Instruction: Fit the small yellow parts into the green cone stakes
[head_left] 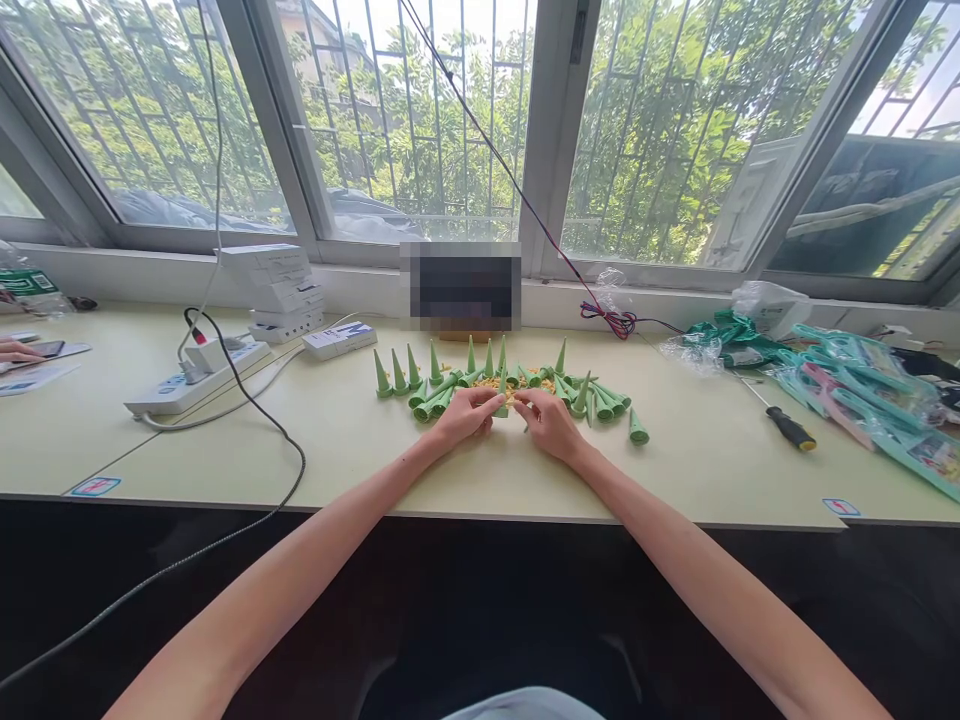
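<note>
My left hand [472, 410] has its fingers closed on a small green cone [503, 392] that points up, in the middle of the table. Close on its right, my right hand [546, 418] has thumb and fingertips pinched together by the cone; what lies between them is too small to name. Small yellow pieces [489, 382] are heaped just behind both hands. Several green cones stand upright at the left, one of them a cone [382, 376] at the row's end. Other cones lie on their sides, among them a cone [638, 430] at the right.
A power strip [199, 378] with cables and stacked white boxes [274, 285] are on the left. To the right lie a screwdriver [789, 427] and teal plastic packages [862, 380]. Another person's hand [19, 351] shows at the far left. A blurred-out dark rectangle [461, 287] is at the back.
</note>
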